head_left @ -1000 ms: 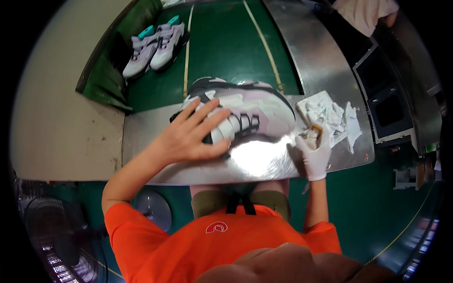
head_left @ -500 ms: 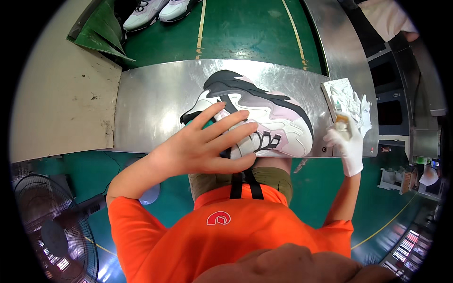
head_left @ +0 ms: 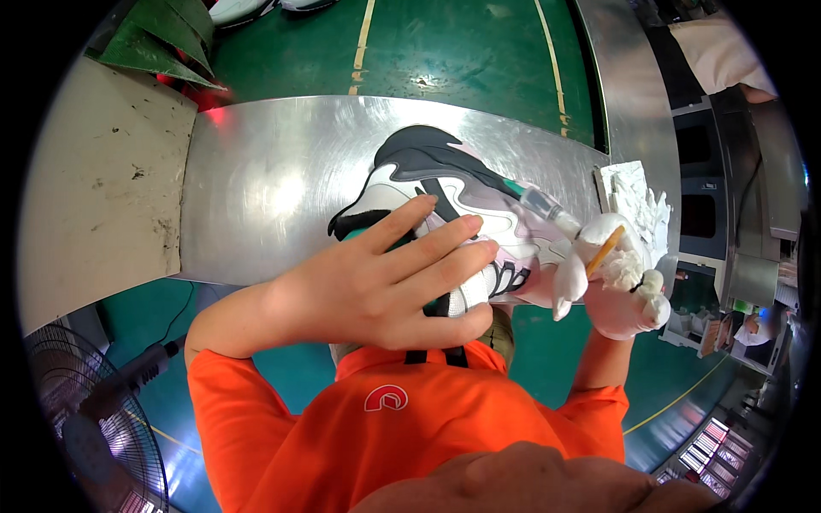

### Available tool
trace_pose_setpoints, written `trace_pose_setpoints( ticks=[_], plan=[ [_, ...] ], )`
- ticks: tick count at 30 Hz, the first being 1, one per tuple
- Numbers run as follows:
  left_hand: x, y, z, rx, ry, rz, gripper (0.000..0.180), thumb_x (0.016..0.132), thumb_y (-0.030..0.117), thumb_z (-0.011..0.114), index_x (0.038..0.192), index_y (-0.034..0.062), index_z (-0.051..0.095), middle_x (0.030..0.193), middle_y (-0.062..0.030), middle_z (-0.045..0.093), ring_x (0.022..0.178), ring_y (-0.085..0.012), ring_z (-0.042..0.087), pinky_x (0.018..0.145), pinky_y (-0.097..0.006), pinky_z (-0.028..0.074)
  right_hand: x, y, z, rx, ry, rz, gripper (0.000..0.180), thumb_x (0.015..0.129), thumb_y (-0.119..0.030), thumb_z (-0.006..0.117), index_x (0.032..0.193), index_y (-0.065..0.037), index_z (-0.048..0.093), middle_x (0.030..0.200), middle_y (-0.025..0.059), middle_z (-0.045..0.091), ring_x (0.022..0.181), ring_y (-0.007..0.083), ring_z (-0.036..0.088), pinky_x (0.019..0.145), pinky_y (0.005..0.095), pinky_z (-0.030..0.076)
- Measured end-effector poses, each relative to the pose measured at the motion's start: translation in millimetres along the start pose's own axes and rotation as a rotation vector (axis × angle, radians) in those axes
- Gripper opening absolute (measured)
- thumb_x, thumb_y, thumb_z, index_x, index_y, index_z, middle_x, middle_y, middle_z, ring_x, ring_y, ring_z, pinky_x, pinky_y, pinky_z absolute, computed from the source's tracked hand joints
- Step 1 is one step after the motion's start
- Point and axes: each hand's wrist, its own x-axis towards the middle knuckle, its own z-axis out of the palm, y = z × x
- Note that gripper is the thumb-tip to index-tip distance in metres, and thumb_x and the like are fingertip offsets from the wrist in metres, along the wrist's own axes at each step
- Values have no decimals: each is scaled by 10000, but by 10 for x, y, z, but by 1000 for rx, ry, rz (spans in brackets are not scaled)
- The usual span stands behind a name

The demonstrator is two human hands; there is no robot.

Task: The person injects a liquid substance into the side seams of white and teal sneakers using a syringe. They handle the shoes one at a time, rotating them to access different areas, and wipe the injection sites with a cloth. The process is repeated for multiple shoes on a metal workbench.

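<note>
A white, grey and lilac sports shoe (head_left: 466, 195) lies on its side on the metal bench top (head_left: 256, 192), its toe to the right. My bare left hand (head_left: 402, 278) rests across its laces and upper with fingers spread. In a white glove, my right hand (head_left: 611, 278) is closed at the toe end. It grips a clear tube-like tool (head_left: 545, 205) with a green tip, which meets the dark edge of the sole. A thin yellow-brown stick (head_left: 605, 250) also shows among the gloved fingers; whether it joins the tool I cannot tell.
Behind the right hand lies a stack of crumpled white material (head_left: 633, 201). A cream panel (head_left: 103, 188) borders the bench on the left. Beyond is a green surface (head_left: 462, 68) with more shoes (head_left: 244, 10). A fan (head_left: 94, 427) stands at lower left; another person's sleeve (head_left: 718, 56) shows at upper right.
My right hand has come left from beside the white stack to the shoe's toe, bringing the clear tool to the sole edge. My left hand stays on the shoe, shifted slightly right and lower.
</note>
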Motion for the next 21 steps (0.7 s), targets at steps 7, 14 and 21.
trace_pose_setpoints(
  ticks=[7,14,21],
  plan=[
    [17,-21,1,-38,11,-8,181,851,226,638,1001,257,541,1221,-87,605,1101,-269,614,881,-420,505,148,0,125,-51,37,77,860,574,-479,751,1125,127,492,750,207,613,601,273,626,526,356,541],
    [36,-26,4,-41,24,-12,161,843,221,642,974,254,554,1204,-87,612,1088,-264,618,863,-412,514,164,-7,138,-22,56,77,873,577,-479,748,1145,131,488,751,204,614,597,275,622,519,363,540],
    [61,-42,-24,-40,-12,-8,192,825,204,655,979,263,557,1217,-81,605,1096,-262,613,868,-415,516,135,-15,28,-49,68,62,824,603,-479,734,1116,119,492,764,194,613,613,268,617,538,359,531]
  ],
)
